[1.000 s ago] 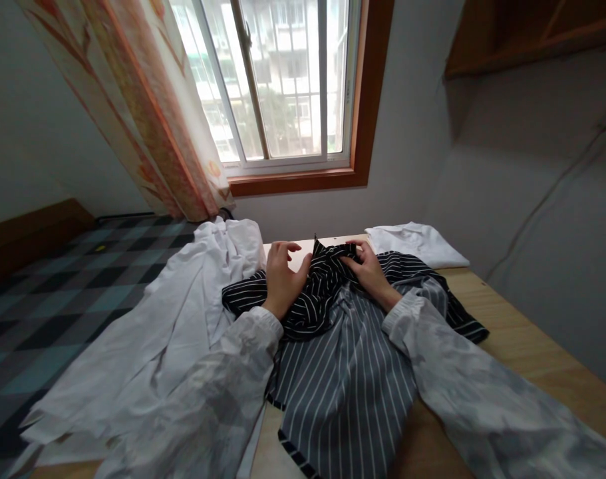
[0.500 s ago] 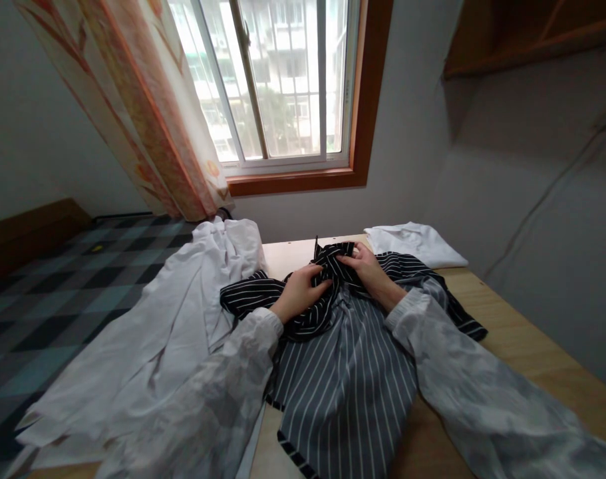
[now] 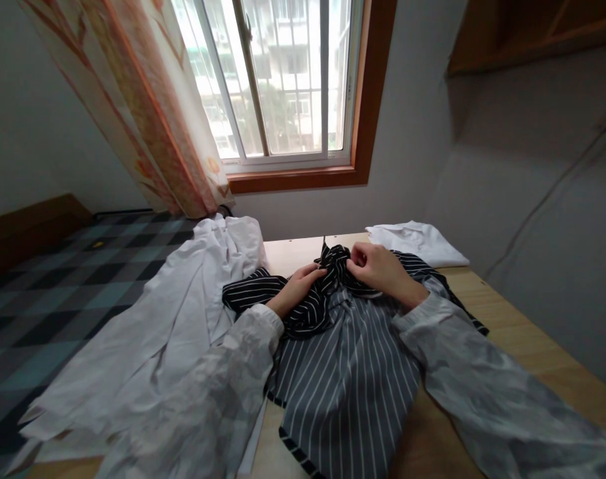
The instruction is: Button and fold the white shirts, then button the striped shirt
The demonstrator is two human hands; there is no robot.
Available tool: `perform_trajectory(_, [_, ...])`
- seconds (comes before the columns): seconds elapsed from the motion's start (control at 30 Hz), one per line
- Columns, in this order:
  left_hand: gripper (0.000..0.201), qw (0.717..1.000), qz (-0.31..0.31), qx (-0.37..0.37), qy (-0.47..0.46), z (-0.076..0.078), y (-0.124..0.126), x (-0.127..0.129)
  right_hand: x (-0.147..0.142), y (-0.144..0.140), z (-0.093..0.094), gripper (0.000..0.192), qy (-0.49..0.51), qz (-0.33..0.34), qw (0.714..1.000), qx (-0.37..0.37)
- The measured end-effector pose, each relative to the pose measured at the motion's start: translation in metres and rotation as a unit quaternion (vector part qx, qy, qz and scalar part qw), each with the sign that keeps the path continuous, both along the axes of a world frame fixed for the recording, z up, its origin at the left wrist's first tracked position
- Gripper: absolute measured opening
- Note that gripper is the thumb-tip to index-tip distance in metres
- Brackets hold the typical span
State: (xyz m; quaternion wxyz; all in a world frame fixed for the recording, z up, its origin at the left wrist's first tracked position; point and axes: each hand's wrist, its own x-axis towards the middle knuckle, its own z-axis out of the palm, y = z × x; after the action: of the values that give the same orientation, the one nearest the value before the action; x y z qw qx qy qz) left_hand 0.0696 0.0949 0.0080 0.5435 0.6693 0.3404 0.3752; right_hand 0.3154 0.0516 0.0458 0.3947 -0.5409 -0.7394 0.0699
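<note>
A black shirt with white stripes is spread on the wooden table, its greyer inner side facing up along the body. Its upper part is bunched around the collar, and the sleeves reach out to both sides. My left hand grips the bunched cloth on the left of the collar, thumb and fingers closed on it. On the right, my right hand is curled with its fingertips pinching the cloth at the collar edge. A thin dark tip of fabric sticks up between the hands.
Several white garments lie heaped on the left of the wooden table. A folded white shirt rests at the far right corner. Beyond the left side is a bed with a checked cover. A window and curtain are behind.
My right hand has shifted slightly right and turned, its fingers now more curled at the collar. The collar cloth has been pulled into a different bunch. My left hand stays nearly in place.
</note>
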Motion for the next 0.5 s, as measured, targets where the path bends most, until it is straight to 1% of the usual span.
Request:
perform_trajectory(0.03, [0.037, 1.0, -0.007, 0.0, 0.005, -0.002, -0.001, 0.0, 0.002, -0.002, -0.002, 0.024, -0.015, 0.026, 0.999, -0.027])
perform_trajectory(0.1, [0.04, 0.999, -0.02, 0.015, 0.025, -0.004, -0.003, 0.0, 0.006, -0.004, -0.009, 0.032, -0.031, 0.082, 0.993, -0.075])
perform_trajectory(0.2, [0.04, 0.998, -0.031, 0.043, 0.044, -0.006, -0.003, 0.0, 0.009, -0.004, -0.019, 0.032, -0.031, 0.126, 0.986, -0.103])
perform_trajectory(0.27, [0.042, 0.998, -0.031, 0.04, 0.037, -0.007, -0.003, -0.001, 0.008, -0.003, -0.022, 0.024, -0.044, 0.136, 0.984, -0.105])
perform_trajectory(0.37, [0.048, 1.0, -0.025, 0.004, 0.017, -0.008, -0.001, -0.003, 0.004, -0.003, -0.02, 0.008, -0.06, 0.145, 0.982, -0.103])
perform_trajectory(0.43, [0.051, 0.999, -0.026, -0.029, -0.007, -0.008, 0.001, -0.003, 0.002, -0.001, -0.015, 0.01, -0.038, 0.141, 0.985, -0.088])
perform_trajectory(0.5, [0.054, 0.997, -0.022, -0.06, -0.042, -0.008, 0.003, -0.004, 0.0, 0.001, -0.011, 0.015, 0.016, 0.131, 0.989, -0.066])
